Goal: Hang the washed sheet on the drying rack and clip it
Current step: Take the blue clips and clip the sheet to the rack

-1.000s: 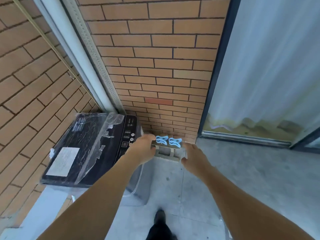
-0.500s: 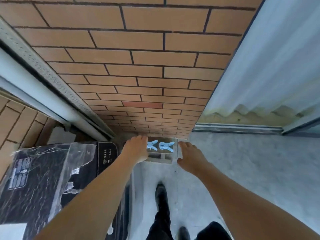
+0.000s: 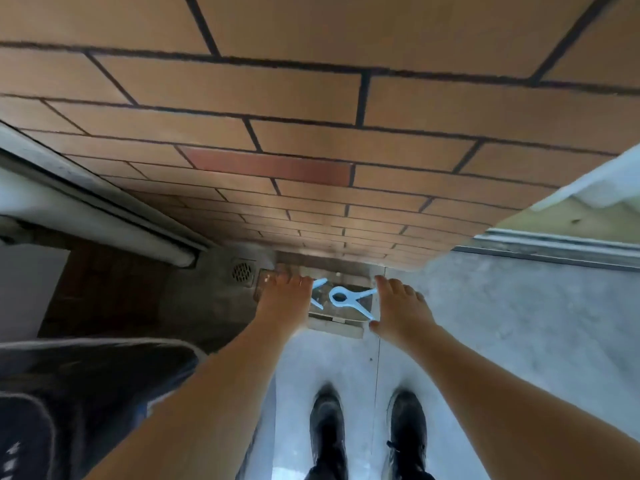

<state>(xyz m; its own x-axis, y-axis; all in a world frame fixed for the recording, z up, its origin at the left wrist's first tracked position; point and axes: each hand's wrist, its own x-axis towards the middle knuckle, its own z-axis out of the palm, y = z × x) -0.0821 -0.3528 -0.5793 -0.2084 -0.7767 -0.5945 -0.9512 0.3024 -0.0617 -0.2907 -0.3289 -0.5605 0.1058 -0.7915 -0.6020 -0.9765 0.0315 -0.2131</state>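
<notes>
I log smooth pale-blue plastic clips [image 3: 341,298] on a matt, rough concrete block [image 3: 335,328], a satin-glazed brick wall [image 3: 311,133], a perforated metal drain [image 3: 242,271] and glossy black shoes [image 3: 328,431].

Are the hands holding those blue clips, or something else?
Neither hand grips the blue clips. The hands flank the small block that the clips lie on; a grip on it cannot be told.

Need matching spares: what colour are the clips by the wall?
Light blue clips, clearest in the head view.
</notes>
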